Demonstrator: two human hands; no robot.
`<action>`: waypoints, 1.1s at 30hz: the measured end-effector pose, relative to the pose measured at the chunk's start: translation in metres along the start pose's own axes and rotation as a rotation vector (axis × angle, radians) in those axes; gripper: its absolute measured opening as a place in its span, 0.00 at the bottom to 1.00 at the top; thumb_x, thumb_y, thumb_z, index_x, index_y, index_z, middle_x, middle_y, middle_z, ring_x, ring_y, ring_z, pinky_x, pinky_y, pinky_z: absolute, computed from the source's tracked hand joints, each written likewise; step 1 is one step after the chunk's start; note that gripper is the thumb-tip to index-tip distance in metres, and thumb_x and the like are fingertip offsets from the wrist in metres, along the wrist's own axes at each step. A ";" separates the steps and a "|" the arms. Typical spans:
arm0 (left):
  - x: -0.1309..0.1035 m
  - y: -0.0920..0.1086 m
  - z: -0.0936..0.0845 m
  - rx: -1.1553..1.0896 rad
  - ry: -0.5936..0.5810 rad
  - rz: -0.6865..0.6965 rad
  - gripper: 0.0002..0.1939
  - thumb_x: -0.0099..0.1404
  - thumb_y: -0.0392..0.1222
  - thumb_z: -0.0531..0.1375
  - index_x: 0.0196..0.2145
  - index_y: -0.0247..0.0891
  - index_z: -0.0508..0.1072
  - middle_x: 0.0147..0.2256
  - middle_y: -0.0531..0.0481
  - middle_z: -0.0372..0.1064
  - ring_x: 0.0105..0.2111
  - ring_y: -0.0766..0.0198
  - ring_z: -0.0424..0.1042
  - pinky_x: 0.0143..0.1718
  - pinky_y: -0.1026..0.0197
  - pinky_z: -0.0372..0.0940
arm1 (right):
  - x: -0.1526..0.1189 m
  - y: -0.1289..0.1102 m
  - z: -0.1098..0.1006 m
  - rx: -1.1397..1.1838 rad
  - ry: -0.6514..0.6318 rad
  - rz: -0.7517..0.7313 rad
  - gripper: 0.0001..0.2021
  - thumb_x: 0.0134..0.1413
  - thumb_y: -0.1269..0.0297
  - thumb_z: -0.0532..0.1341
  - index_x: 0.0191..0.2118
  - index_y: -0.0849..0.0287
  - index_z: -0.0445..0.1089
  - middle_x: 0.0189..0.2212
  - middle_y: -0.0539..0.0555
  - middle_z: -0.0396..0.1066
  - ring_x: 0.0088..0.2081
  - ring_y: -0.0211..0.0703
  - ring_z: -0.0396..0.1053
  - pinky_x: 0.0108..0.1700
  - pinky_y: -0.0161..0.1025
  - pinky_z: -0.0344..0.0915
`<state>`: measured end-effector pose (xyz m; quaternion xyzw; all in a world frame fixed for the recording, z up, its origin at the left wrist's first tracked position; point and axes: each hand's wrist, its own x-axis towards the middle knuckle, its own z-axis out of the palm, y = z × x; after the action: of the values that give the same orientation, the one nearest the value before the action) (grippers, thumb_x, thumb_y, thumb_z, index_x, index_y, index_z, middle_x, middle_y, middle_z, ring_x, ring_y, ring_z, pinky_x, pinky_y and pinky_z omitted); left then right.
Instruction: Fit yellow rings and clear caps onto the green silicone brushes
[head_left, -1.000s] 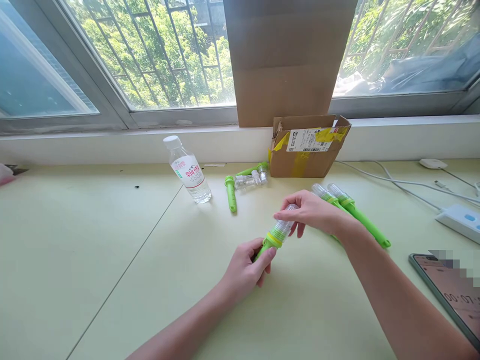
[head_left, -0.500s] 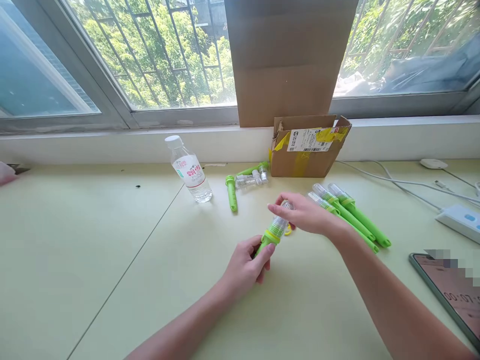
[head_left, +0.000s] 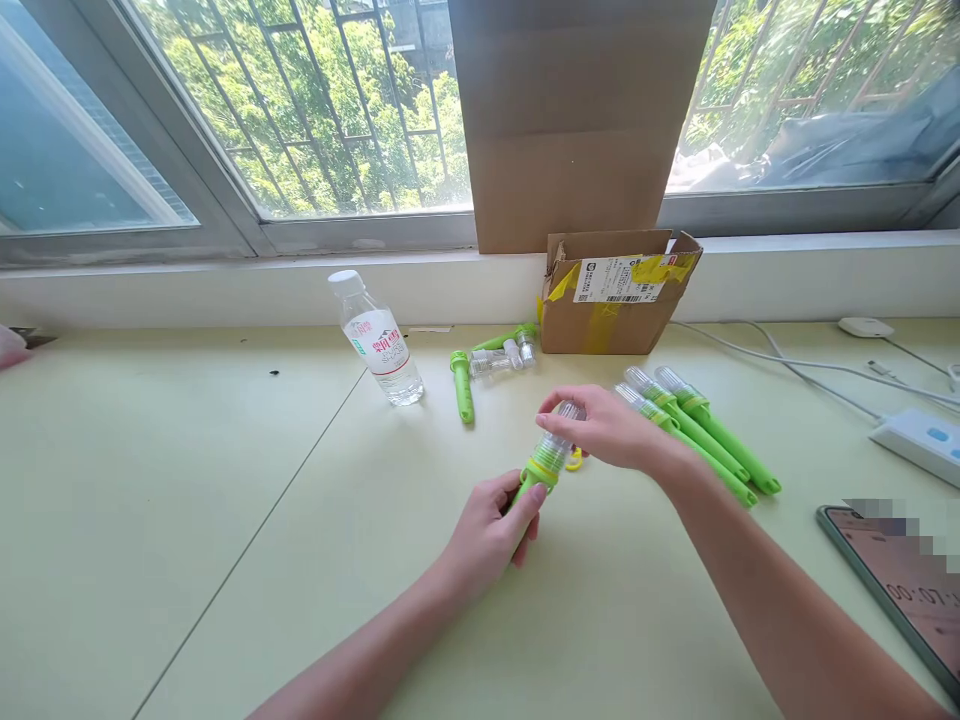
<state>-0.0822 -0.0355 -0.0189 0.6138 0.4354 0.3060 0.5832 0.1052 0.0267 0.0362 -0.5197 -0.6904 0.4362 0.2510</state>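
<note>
On the table [head_left: 315, 560], I see the phone [head_left: 892, 590] cut off at the edge. My left hand [head_left: 491, 530] pinches the green tube [head_left: 536, 478] over the middle; my right fingers [head_left: 562, 412] curl round its clear cap [head_left: 556, 450] (they hide its tip). A yellow ring [head_left: 574, 460] is half hidden.

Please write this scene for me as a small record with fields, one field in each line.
left hand: closed around green handle
right hand: fingers around clear cap
clear cap: on the handle's upper end; tightness cannot tell
right side: three capped green tubes, side by side; phone
partly hidden: yellow ring, beneath right hand
behind: water bottle, upright; cardboard box
</note>
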 end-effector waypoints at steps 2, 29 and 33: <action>0.001 0.000 -0.001 -0.025 0.009 0.000 0.17 0.67 0.52 0.52 0.26 0.38 0.61 0.16 0.59 0.57 0.14 0.73 0.55 0.19 0.66 0.51 | -0.001 0.000 -0.001 0.120 -0.045 -0.075 0.11 0.54 0.55 0.61 0.40 0.54 0.71 0.35 0.53 0.71 0.32 0.42 0.70 0.27 0.35 0.66; -0.001 0.008 -0.007 -0.537 -0.202 -0.287 0.18 0.64 0.56 0.53 0.38 0.37 0.66 0.17 0.61 0.54 0.10 0.75 0.50 0.12 0.69 0.48 | 0.007 0.024 0.003 0.894 -0.257 -0.094 0.17 0.49 0.61 0.67 0.46 0.56 0.70 0.41 0.56 0.74 0.45 0.48 0.72 0.46 0.45 0.68; 0.000 0.006 -0.001 -0.285 -0.073 -0.195 0.18 0.64 0.57 0.54 0.36 0.36 0.66 0.19 0.59 0.57 0.11 0.75 0.54 0.13 0.69 0.50 | 0.008 0.024 0.004 0.858 -0.211 -0.090 0.16 0.48 0.59 0.68 0.43 0.58 0.71 0.38 0.56 0.75 0.43 0.47 0.73 0.41 0.41 0.69</action>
<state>-0.0820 -0.0350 -0.0129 0.4902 0.4238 0.2842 0.7067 0.1112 0.0346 0.0122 -0.2904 -0.4906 0.7226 0.3910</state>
